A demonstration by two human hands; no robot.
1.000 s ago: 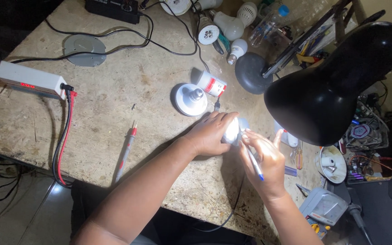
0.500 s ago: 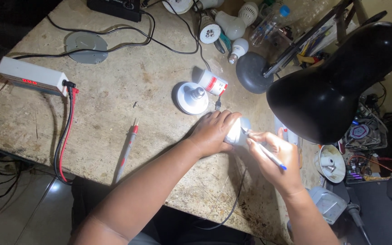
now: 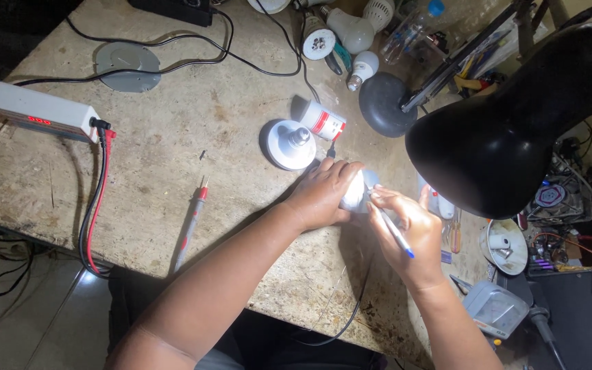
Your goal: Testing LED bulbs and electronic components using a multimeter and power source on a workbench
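From the head view, the left hand lay cupped over a small white bulb part, brightly lit under the black lamp shade, and pressed it against the worktop. Its fingers were wrapped round the part's left side, so most of the piece was hidden; only its glaring right face showed, turned toward the right hand.

That right hand sat just beside the part, touching it or nearly so, and was the nearer of the two to the exposed face. Its fingers were pinched narrow on a slim tool with a blue end, held like a pen. The tool's long axis ran on a slant, blue end down and to the right toward the wrist, working tip up and to the left at the lit face. Whether the tip actually met the part could not be told through the glare.

Both forearms came up from the lower edge, converging on the part. A white lamp base stood near, beyond the left hand, and a red probe lay well apart to the left.
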